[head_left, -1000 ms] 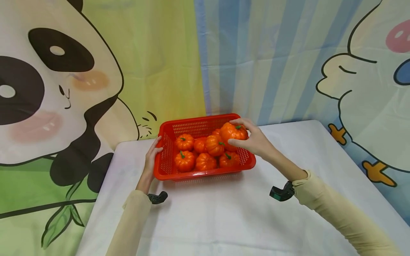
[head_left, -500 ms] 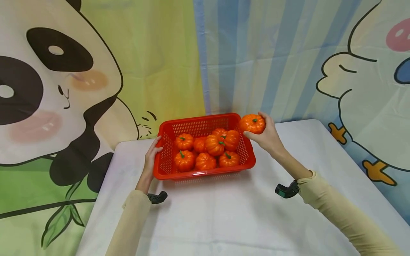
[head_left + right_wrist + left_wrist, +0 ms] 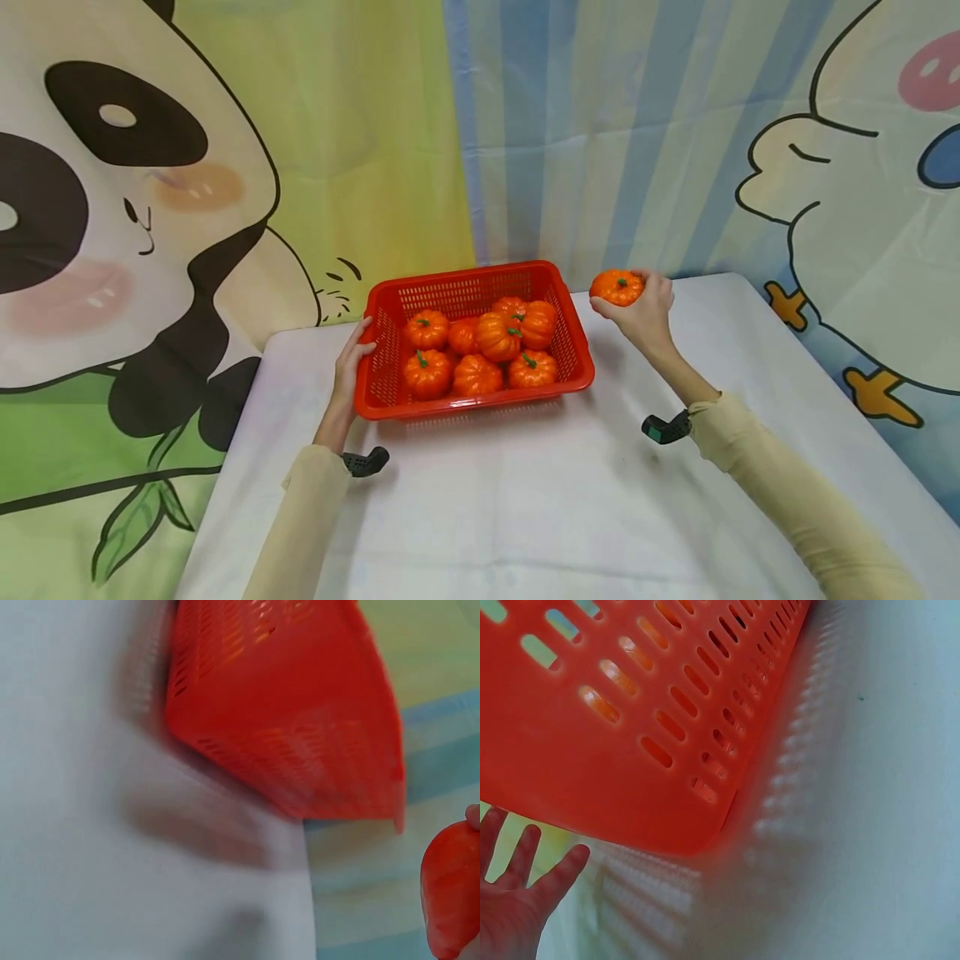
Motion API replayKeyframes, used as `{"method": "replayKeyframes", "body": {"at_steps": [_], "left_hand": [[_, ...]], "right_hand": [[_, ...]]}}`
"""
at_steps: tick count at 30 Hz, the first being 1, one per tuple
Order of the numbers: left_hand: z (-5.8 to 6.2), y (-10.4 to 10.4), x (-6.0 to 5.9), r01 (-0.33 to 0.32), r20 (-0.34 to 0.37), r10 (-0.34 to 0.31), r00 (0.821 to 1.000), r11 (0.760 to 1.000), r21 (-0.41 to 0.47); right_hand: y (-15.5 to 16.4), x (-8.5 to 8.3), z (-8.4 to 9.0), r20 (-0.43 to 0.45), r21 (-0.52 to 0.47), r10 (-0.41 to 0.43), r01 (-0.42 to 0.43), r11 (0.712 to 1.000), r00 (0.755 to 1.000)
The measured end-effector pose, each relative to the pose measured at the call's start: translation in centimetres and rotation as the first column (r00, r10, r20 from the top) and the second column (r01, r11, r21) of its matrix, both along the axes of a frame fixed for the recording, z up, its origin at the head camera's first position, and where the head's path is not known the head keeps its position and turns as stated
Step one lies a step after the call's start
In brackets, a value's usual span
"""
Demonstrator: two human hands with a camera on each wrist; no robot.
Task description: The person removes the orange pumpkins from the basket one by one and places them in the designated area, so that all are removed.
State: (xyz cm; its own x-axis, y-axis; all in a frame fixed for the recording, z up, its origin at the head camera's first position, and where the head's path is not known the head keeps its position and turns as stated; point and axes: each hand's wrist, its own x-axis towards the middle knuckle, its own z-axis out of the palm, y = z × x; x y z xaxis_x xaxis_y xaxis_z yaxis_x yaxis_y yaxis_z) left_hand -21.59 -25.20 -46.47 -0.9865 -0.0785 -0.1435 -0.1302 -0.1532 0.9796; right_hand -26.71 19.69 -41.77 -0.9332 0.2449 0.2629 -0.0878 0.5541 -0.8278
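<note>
Head view: right hand [image 3: 647, 315] raised to the right of the red basket [image 3: 472, 287], fingers curled round a small orange pumpkin [image 3: 617, 287], held clear above the white bench [image 3: 570, 500] near its far edge. Left hand [image 3: 351, 367] laid flat against the basket's left wall, fingers straight, gripping nothing. Seven more pumpkins [image 3: 480, 346] heaped inside the basket. Cartoon curtain [image 3: 225, 125] hung behind. Left wrist view: slotted basket wall [image 3: 630, 712] filling the upper left, straight fingertips [image 3: 525, 862] at the lower left, white bench [image 3: 885, 825] to the right. Right wrist view: blurred; basket [image 3: 300, 712] above, part of the held pumpkin [image 3: 450, 889] at the right edge.
</note>
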Motion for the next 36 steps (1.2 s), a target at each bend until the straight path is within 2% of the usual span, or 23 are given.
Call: {"method": "replayKeyframes", "body": {"at_steps": [5,10,15,18,26,36], "left_hand": [[0.0,0.0,-0.1,-0.005,0.009,0.005,1.0,1.0,-0.01],[0.1,0.2,-0.1,0.02,-0.012,-0.019,1.0,0.999,0.031],[0.1,0.2,-0.1,0.014,-0.029,-0.012,0.999,0.997,0.073],[0.1,0.2,-0.1,0.021,-0.029,-0.019,0.999,0.996,0.09],[-0.3,0.2,0.1,0.026,-0.021,-0.025,0.999,0.996,0.09],[-0.1,0.2,0.1,0.025,-0.035,-0.024,0.999,0.999,0.048]], "right_hand": [[0.6,-1.5,-2.1,0.051,0.015,-0.027,0.026,1.0,0.998],[0.9,-3.2,-4.0,0.1,0.032,-0.009,0.006,0.999,0.995],[1.0,-5.0,-5.5,0.223,0.088,-0.005,-0.015,0.996,0.975],[1.0,-5.8,-6.1,0.262,0.086,-0.022,0.0,0.996,0.965],[0.7,-6.2,-7.7,0.32,0.091,-0.035,0.006,0.996,0.947],[0.6,-6.1,-8.1,0.294,0.15,-0.016,-0.029,0.988,0.956]]}}
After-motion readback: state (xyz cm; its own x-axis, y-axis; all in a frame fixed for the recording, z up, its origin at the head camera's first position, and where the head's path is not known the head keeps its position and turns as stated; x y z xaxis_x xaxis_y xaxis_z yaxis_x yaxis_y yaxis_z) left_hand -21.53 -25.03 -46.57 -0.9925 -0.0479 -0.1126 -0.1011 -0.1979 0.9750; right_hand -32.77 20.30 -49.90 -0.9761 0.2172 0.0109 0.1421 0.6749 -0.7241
